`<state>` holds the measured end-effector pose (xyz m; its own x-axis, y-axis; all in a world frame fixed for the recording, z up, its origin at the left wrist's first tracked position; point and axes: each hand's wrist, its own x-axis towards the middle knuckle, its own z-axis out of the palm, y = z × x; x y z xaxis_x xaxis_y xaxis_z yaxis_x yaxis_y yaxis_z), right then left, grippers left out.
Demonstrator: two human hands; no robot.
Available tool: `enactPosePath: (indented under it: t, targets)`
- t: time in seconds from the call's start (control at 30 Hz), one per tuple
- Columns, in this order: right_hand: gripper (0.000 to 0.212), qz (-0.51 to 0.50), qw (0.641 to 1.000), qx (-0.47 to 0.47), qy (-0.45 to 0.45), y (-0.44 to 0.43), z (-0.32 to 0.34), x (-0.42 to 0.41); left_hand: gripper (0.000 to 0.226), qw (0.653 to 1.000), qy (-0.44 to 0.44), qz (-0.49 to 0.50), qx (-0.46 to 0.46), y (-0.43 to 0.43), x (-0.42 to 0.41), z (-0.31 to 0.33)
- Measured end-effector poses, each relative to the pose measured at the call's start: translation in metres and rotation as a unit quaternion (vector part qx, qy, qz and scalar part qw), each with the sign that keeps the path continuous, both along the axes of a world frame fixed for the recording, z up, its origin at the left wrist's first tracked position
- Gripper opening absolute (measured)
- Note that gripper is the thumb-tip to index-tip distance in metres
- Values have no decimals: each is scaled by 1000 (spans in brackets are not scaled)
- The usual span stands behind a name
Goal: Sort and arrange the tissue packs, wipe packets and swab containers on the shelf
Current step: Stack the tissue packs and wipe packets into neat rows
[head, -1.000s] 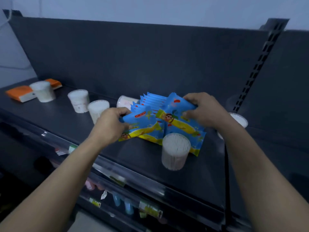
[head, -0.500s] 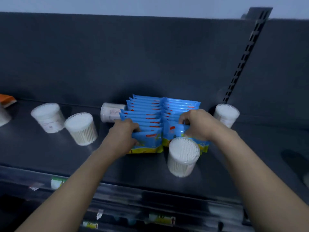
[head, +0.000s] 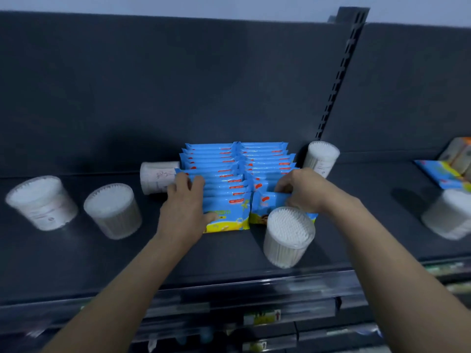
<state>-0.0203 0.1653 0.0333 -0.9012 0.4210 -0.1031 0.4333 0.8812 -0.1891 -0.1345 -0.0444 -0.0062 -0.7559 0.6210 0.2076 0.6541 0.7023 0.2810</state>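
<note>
1. The wipe packets (head: 237, 174) stand on edge in two touching rows at the middle of the shelf (head: 76, 258), running forward from its back wall.
2. Your left hand (head: 186, 202) clasps the left row's front packets, fingers curled over their tops and thumb on the front face. Your right hand (head: 300, 189) pinches the top edge of the right row's front packet.
3. The front swab container (head: 288, 235) stands against that row, near the shelf's front edge. The toppled swab container (head: 158, 180) lies beside the left row, and the rear swab container (head: 321, 159) stands just beside the right row's back.
4. Bare shelf lies between your left hand and the left swab containers (head: 112, 210).
5. The packets' red label strips are too small to read.
</note>
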Motion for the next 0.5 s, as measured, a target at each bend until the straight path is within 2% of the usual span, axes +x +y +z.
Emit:
enactPosePath:
  t: [0.2, 0.5]
  targets:
    - [33, -6, 1000, 1, 15, 8, -2, -9, 62, 1000, 12, -3, 10, 3, 1, -3]
    - [31, 22, 999, -19, 44, 13, -3, -11, 59, 999, -25, -2, 47, 9, 2, -4]
